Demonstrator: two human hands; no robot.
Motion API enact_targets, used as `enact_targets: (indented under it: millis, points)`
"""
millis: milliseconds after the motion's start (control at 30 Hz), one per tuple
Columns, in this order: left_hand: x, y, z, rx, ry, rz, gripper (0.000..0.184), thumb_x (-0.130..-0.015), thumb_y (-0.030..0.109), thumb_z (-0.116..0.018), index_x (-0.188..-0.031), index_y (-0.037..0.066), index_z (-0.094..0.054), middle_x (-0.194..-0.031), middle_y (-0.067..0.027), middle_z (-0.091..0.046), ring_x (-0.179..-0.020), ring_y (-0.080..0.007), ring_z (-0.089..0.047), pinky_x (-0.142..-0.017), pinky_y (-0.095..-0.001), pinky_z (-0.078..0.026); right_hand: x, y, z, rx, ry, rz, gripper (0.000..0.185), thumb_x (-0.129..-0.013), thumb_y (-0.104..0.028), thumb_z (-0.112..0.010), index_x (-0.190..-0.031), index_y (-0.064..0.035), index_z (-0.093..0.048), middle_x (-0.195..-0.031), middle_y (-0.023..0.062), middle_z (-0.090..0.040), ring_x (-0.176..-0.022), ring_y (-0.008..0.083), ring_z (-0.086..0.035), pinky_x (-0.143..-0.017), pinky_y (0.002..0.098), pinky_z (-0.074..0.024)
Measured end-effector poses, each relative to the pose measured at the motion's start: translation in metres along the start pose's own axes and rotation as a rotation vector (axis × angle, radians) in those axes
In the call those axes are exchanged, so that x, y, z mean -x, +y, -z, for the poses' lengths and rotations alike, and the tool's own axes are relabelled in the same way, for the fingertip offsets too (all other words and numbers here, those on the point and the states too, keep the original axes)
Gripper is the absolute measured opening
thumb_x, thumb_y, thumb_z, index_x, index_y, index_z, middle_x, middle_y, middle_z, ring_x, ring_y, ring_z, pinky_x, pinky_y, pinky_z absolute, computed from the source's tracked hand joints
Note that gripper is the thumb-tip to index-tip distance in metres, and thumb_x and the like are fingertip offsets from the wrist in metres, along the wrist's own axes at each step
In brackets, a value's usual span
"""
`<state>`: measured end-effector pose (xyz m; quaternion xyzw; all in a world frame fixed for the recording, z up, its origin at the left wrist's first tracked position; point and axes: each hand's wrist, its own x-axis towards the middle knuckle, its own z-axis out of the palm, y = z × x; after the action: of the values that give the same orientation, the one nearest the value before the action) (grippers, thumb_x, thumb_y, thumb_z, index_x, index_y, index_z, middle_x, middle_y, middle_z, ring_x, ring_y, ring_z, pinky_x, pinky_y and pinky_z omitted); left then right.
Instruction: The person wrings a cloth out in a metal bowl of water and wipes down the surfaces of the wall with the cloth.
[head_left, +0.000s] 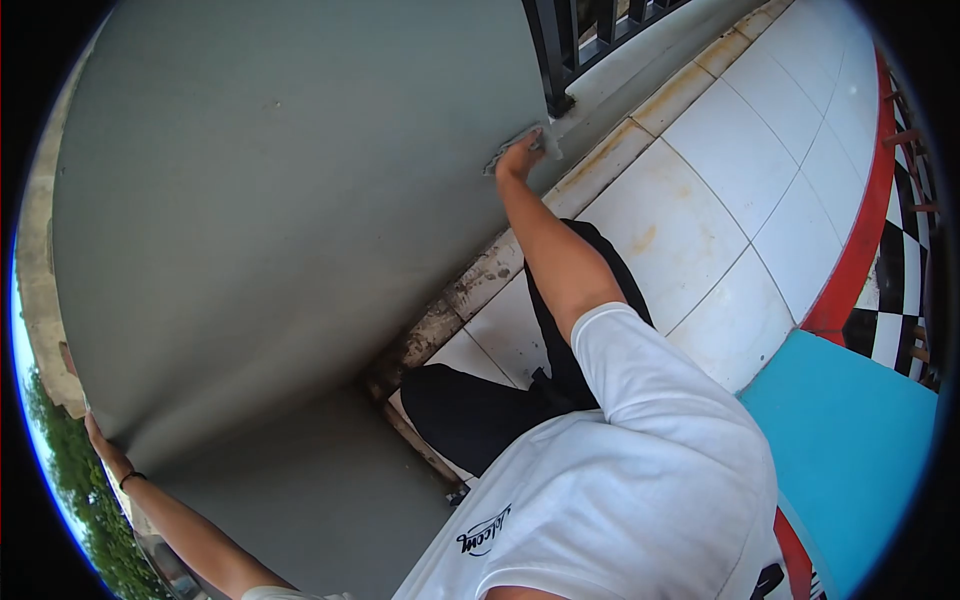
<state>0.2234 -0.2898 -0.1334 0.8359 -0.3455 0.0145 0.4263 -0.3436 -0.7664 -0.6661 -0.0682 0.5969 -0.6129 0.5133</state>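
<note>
My right hand presses a crumpled grey cloth against the lower right edge of the grey wall, close to the foot of the black metal railing. The fingers are closed round the cloth, which sticks out on both sides of the hand. At the far left my left hand, with a dark band at the wrist, rests on the wall's outer edge. Its fingers are mostly hidden behind that edge.
White floor tiles with brown stains run along the wall's base. A blue panel, a red strip and a black-and-white checkered surface lie on the right. Green trees show beyond the left edge.
</note>
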Motion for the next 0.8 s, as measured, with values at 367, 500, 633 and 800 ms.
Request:
enact_targets:
  millis: [367, 500, 633, 800]
  points:
    - [0.012, 0.012, 0.002, -0.154, 0.067, -0.053, 0.049, -0.1, 0.035, -0.041, -0.132, -0.001, -0.052, -0.125, -0.0082, -0.057, -0.115, -0.0183, -0.052, -0.1, -0.034, -0.039, 0.053, -0.059, -0.034, 0.056, 0.014, 0.304, 0.091, -0.097, -0.06, -0.032, -0.151, 0.0066, 0.0, -0.157, 0.0292, -0.001, -0.148, 0.0386, -0.003, -0.12, 0.0446, -0.01]
    - [0.012, 0.018, 0.005, -0.07, 0.113, 0.049, 0.053, -0.1, 0.04, -0.041, -0.132, -0.002, -0.051, -0.125, -0.0087, -0.056, -0.114, -0.0186, -0.052, -0.099, -0.0348, -0.039, -0.056, 0.017, -0.009, -0.18, 0.024, -0.032, 0.089, -0.095, -0.061, -0.036, -0.15, 0.0044, -0.01, -0.145, 0.0272, -0.027, -0.137, 0.0371, -0.026, -0.114, 0.0452, -0.0248]
    - [0.014, 0.015, 0.009, -0.099, 0.062, 0.018, 0.054, -0.1, 0.041, -0.041, -0.132, -0.001, -0.05, -0.126, -0.0089, -0.055, -0.114, -0.0187, -0.051, -0.099, -0.0349, -0.038, -0.111, 0.074, 0.024, -0.478, -0.073, -0.427, 0.091, -0.093, -0.065, -0.042, -0.151, 0.0012, -0.018, -0.137, 0.0237, -0.05, -0.127, 0.0342, -0.049, -0.109, 0.0441, -0.0365]
    - [0.005, 0.002, 0.014, -0.081, 0.129, -0.027, 0.055, -0.099, 0.042, -0.042, -0.132, -0.001, -0.051, -0.126, -0.0089, -0.055, -0.115, -0.0186, -0.05, -0.1, -0.0351, -0.036, 0.007, 0.062, -0.004, -0.271, -0.028, -0.206, 0.097, -0.092, -0.067, -0.042, -0.153, -0.0007, -0.004, -0.154, 0.0234, -0.023, -0.135, 0.0382, -0.038, -0.11, 0.045, -0.0345]
